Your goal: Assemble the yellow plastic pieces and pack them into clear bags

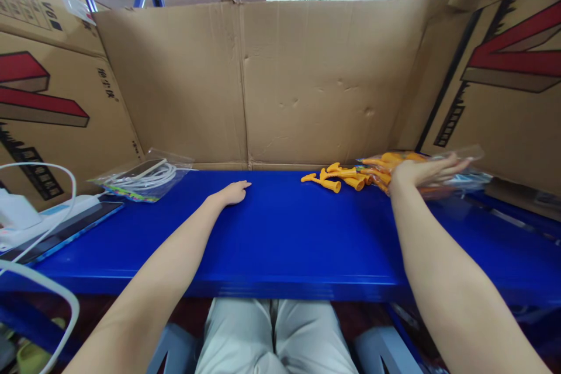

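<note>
My left hand [234, 193] rests on the blue tabletop [280, 234], its index finger stretched out and the others loosely curled, with nothing in it. On the right, my right hand [427, 172] lies over a clear plastic bag [468, 158] with its fingers extended and pressed against it. Orange plastic pieces fill part of this bag. Several loose orange plastic pieces [331, 185], each with a flared hollow end and a narrow branched end, lie just left of the bag. What lies under my right palm is hidden.
Cardboard walls [328, 82] enclose the back and sides. At left lie a clear bag with a coiled white cable [158, 178], a white power strip [79, 207] and a dark flat device [87, 225]. A white cable [52, 286] loops over the front left edge.
</note>
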`<state>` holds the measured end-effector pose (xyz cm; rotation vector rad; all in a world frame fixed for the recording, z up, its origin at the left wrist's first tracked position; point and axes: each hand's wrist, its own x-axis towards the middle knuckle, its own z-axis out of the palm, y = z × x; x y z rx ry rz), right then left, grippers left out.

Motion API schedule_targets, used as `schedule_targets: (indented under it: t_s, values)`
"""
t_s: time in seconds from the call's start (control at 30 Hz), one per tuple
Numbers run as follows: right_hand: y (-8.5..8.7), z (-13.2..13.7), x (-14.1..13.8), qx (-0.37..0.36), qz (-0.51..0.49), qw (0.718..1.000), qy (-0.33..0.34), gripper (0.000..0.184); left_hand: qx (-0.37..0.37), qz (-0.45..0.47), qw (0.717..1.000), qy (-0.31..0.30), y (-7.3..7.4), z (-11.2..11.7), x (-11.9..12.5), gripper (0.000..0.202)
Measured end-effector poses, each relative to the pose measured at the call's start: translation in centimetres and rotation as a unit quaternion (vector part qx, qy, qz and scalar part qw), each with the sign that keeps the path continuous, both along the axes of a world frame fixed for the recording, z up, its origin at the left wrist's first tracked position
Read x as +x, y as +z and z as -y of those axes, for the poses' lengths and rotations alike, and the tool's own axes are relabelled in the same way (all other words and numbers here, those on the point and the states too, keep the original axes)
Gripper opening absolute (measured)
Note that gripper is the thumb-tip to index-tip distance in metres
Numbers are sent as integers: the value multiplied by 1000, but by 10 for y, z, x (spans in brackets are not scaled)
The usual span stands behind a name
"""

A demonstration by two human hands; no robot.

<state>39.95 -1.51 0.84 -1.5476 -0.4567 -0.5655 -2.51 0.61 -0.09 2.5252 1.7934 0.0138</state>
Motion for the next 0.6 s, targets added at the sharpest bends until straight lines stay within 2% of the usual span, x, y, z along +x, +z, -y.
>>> schedule_targets:
  t_s: [0.03, 0.07, 0.2, 0.37, 0.47, 0.6]
  values:
    - [3, 3, -3, 19, -61, 997, -37, 50, 1, 2, 1000, -1, 0, -1, 0, 56]
    - [7, 5, -8, 23, -71, 996, -41, 50, 3, 4, 1000, -2, -1, -1, 0, 56]
    - [22, 18, -33, 26, 74, 997, -8, 54, 2, 10, 1000, -2, -1, -3, -1, 56]
    - [33, 21, -59, -28, 232, 967, 98, 49, 6, 21, 1000, -3, -2, -4, -2, 56]
    - [31, 12, -74, -107, 290, 935, 172, 42, 4, 20, 1000, -2, -2, -4, -1, 56]
    - [13, -3, -101, -279, 347, 852, 275, 32, 3, 17, 1000, 0, -1, -2, 0, 56]
